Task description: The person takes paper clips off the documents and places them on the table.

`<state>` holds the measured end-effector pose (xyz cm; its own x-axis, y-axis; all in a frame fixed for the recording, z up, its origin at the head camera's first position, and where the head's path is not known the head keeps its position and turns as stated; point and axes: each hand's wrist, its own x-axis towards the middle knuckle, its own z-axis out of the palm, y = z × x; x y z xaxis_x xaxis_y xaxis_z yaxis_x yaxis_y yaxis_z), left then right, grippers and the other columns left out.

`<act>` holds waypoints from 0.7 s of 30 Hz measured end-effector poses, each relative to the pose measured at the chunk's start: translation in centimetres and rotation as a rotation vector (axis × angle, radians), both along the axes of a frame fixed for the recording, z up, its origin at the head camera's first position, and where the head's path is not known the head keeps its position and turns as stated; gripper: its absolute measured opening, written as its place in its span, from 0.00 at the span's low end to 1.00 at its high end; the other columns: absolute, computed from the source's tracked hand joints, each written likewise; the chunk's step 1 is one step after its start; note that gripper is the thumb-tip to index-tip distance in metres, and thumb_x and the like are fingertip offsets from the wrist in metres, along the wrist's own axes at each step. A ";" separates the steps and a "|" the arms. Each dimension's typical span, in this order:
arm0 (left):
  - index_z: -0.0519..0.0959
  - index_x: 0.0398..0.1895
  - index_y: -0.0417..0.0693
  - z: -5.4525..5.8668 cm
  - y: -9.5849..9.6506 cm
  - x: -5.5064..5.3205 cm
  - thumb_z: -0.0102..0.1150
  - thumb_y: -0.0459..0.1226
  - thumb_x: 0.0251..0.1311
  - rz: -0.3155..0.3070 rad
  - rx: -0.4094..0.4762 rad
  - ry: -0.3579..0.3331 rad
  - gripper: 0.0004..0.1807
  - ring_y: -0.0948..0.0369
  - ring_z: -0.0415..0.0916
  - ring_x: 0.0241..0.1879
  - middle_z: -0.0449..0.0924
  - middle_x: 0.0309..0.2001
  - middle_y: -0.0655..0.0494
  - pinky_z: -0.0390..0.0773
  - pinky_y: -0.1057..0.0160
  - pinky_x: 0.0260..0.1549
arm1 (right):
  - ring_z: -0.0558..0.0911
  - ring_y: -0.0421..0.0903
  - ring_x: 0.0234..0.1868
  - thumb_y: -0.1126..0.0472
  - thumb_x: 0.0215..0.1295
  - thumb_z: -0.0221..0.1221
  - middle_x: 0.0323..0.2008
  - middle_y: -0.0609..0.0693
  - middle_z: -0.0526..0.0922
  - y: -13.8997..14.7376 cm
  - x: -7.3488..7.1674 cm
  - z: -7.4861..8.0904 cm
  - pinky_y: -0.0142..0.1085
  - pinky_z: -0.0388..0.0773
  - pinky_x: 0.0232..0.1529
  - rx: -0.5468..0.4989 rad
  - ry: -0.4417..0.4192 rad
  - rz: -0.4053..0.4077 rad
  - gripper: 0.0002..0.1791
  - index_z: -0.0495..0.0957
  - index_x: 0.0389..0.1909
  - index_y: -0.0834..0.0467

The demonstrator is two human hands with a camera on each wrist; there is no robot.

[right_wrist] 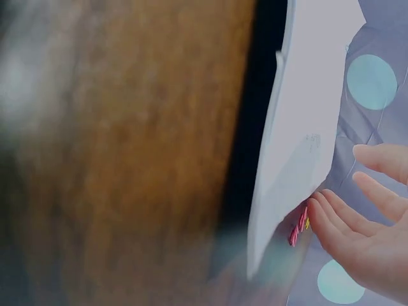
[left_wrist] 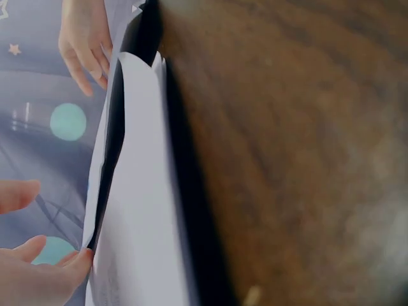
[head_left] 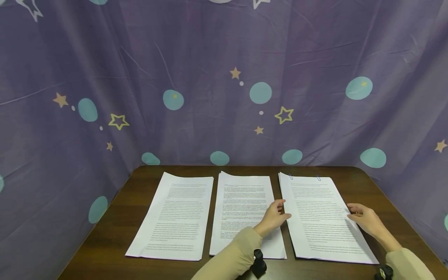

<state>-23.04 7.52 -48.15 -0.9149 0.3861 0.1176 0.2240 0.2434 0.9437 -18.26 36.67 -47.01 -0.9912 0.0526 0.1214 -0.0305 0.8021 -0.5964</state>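
Note:
A stack of printed paper (head_left: pixel 322 221) lies at the right of the table, with two paper clips (head_left: pixel 318 178) on its top edge. My left hand (head_left: pixel 274 217) is at the left edge of this stack, over the middle stack's right side. Its fingertips touch the sheets' edge in the left wrist view, thumb apart. By the opposite edge is my right hand (head_left: pixel 365 221), fingers loosely bent. In the right wrist view, its lower fingertips meet the paper's edge beside small pink and yellow objects (right_wrist: pixel 298 229), too blurred to name surely.
Another printed stack (head_left: pixel 241 210) lies in the middle, partly under my left forearm, and a third stack (head_left: pixel 175 221) is on the left. All rest on a brown wooden table (head_left: pixel 101 249). A purple curtain (head_left: pixel 210 58) with stars and dots hangs behind.

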 end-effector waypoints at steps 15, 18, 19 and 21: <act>0.66 0.53 0.32 0.1 0.7 -0.4 0.57 0.29 0.49 0.030 -0.039 -0.083 0.26 0.45 0.67 0.52 0.68 0.52 0.36 0.69 0.57 0.50 | 0.75 0.66 0.40 0.71 0.51 0.57 0.42 0.77 0.71 0.2 -0.3 -0.5 0.36 0.75 0.31 0.001 -0.014 0.048 0.21 0.67 0.44 0.80; 0.67 0.53 0.35 -1.5 1.3 -1.6 0.59 0.30 0.49 0.033 -0.021 -0.110 0.26 0.48 0.68 0.52 0.69 0.51 0.40 0.70 0.57 0.48 | 0.75 0.66 0.41 0.72 0.49 0.58 0.42 0.76 0.72 0.3 -0.3 -0.6 0.31 0.73 0.30 0.023 -0.024 0.055 0.22 0.67 0.44 0.80; 0.67 0.53 0.37 -2.6 1.5 -2.3 0.59 0.31 0.49 0.026 -0.009 -0.103 0.26 0.50 0.70 0.50 0.70 0.50 0.43 0.72 0.59 0.46 | 0.74 0.66 0.42 0.72 0.48 0.59 0.42 0.76 0.72 0.3 -0.3 -0.5 0.33 0.73 0.31 0.028 -0.031 0.055 0.22 0.68 0.44 0.80; 0.67 0.53 0.37 -6.1 2.4 -4.4 0.60 0.34 0.50 0.013 0.033 -0.040 0.25 0.56 0.73 0.45 0.73 0.47 0.46 0.75 0.63 0.40 | 0.74 0.66 0.42 0.72 0.45 0.60 0.41 0.75 0.72 0.3 -0.3 -0.5 0.36 0.73 0.32 0.039 -0.045 0.044 0.24 0.68 0.44 0.80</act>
